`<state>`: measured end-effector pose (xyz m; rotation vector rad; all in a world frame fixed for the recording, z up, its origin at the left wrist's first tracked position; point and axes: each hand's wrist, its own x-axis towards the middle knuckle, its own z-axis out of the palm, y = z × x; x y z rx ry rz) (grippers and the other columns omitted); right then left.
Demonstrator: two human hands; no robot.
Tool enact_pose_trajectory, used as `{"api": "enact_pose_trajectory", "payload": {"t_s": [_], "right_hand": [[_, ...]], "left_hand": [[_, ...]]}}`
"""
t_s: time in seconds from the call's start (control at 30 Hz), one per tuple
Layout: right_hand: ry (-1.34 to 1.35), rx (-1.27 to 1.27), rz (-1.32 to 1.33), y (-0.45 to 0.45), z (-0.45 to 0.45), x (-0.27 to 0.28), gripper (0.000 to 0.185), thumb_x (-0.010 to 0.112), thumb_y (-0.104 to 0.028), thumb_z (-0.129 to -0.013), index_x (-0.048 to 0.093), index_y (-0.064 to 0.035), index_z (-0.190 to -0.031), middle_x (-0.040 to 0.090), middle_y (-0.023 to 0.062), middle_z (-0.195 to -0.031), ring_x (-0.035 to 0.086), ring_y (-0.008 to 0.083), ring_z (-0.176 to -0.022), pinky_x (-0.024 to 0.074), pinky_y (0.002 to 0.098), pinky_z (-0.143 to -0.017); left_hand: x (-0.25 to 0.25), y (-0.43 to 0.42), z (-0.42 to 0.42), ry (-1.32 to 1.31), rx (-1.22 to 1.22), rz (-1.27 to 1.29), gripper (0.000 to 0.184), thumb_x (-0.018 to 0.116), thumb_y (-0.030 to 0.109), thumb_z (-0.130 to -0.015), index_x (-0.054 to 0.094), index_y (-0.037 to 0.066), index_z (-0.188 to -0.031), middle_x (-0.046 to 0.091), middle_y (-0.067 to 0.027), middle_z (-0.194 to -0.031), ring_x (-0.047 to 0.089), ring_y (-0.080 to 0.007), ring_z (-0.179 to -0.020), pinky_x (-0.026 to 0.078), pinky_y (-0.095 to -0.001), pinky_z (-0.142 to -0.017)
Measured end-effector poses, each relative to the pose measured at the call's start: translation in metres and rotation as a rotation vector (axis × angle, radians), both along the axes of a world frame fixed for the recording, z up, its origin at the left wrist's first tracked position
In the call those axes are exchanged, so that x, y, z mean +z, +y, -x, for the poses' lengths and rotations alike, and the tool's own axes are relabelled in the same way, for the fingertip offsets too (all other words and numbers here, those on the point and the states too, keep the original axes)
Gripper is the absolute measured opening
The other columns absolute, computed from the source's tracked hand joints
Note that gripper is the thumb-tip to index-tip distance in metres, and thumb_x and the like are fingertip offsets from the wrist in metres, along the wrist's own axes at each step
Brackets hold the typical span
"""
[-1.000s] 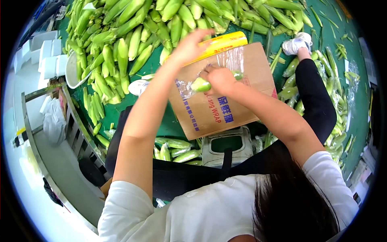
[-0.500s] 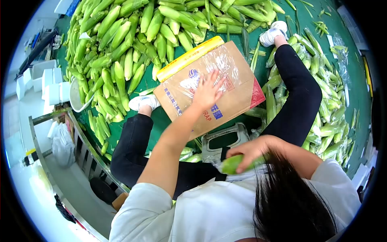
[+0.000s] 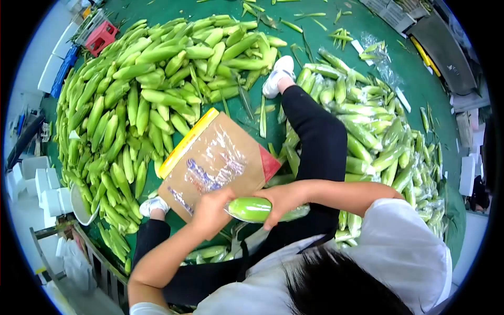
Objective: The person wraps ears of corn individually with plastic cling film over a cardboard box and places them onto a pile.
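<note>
An ear of corn [image 3: 251, 209] in its green husk, with shiny clear plastic wrap around it, lies sideways above my lap. My right hand [image 3: 283, 202] grips it from the right, the thumb along its near side. At its left tip my left hand [image 3: 211, 210] is closed, the fingers bunched against the wrapped end; how much film they pinch is hidden. Just beyond my hands, a cardboard box [image 3: 244, 136] with a yellow edge and a red corner rests tilted between my legs, clear film on its top.
A large heap of unwrapped corn [image 3: 142, 100] covers the left floor. Plastic-wrapped ears [image 3: 367, 131] are piled to the right of my leg. A red stool [image 3: 101, 38] stands at the back left, a metal-framed rack [image 3: 100, 257] at the near left. Husk scraps lie on the green floor [image 3: 294, 42].
My left hand has left the box top and come to the corn's tip. My right hand has brought the corn forward from near my body. The view has turned to the right.
</note>
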<state>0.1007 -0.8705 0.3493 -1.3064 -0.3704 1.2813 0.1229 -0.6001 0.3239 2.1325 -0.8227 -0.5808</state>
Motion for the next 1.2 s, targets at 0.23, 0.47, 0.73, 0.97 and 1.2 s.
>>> {"api": "enact_pose_trajectory", "payload": {"t_s": [0.23, 0.47, 0.73, 0.97, 1.2], "right_hand": [[-0.799, -0.581, 1.038, -0.097, -0.125, 0.034, 0.061, 0.078, -0.021, -0.07, 0.06, -0.0084, -0.127, 0.071, 0.0165, -0.103, 0.07, 0.0323, -0.089, 0.0554, 0.0428, -0.079], [-0.424, -0.991, 1.823, -0.45, -0.071, -0.156, 0.09, 0.075, -0.034, -0.083, 0.033, 0.0007, -0.155, 0.051, 0.0275, -0.146, 0.05, 0.0389, -0.134, 0.0396, 0.0436, -0.111], [-0.836, -0.871, 0.833, -0.227, -0.21, -0.092, 0.053, 0.065, -0.018, -0.096, 0.05, -0.0038, -0.145, 0.061, 0.0161, -0.138, 0.061, 0.0267, -0.12, 0.0471, 0.0367, -0.103], [-0.621, -0.333, 1.148, 0.047, -0.11, -0.128, 0.05, 0.072, -0.049, -0.086, 0.067, -0.0051, -0.108, 0.071, 0.018, -0.107, 0.069, 0.0377, -0.095, 0.0553, 0.0465, -0.083], [-0.023, -1.004, 0.317, 0.051, -0.062, -0.153, 0.015, 0.07, -0.016, -0.089, 0.063, -0.003, -0.088, 0.065, 0.0056, -0.114, 0.061, 0.0154, -0.097, 0.0481, 0.0326, -0.087]], "left_hand": [[-0.046, -0.003, -0.173, 1.096, -0.02, 0.074, 0.054, 0.058, 0.017, -0.093, 0.046, 0.013, -0.146, 0.057, 0.0019, -0.081, 0.054, -0.0088, -0.066, 0.046, -0.0216, -0.06], [-0.14, 0.073, -0.449, 0.843, 1.638, 0.889, 0.06, 0.063, 0.059, -0.092, 0.056, 0.012, -0.129, 0.067, -0.0081, -0.1, 0.063, -0.021, -0.074, 0.048, -0.032, -0.054], [-0.144, 0.096, -0.477, 1.082, 1.224, 0.922, 0.054, 0.065, 0.059, -0.091, 0.058, 0.012, -0.115, 0.064, -0.0108, -0.094, 0.059, -0.0191, -0.067, 0.047, -0.0267, -0.049], [-0.13, 0.102, -0.139, 0.385, 0.908, 0.401, 0.073, 0.077, 0.03, -0.09, 0.042, 0.003, -0.148, 0.058, -0.0156, -0.136, 0.056, -0.027, -0.123, 0.043, -0.0385, -0.107], [-0.132, 0.119, -0.03, -0.206, 0.472, -0.273, 0.075, 0.079, 0.008, -0.075, 0.053, 0.021, -0.144, 0.057, -0.012, -0.124, 0.053, -0.035, -0.118, 0.042, -0.0438, -0.102]]}}
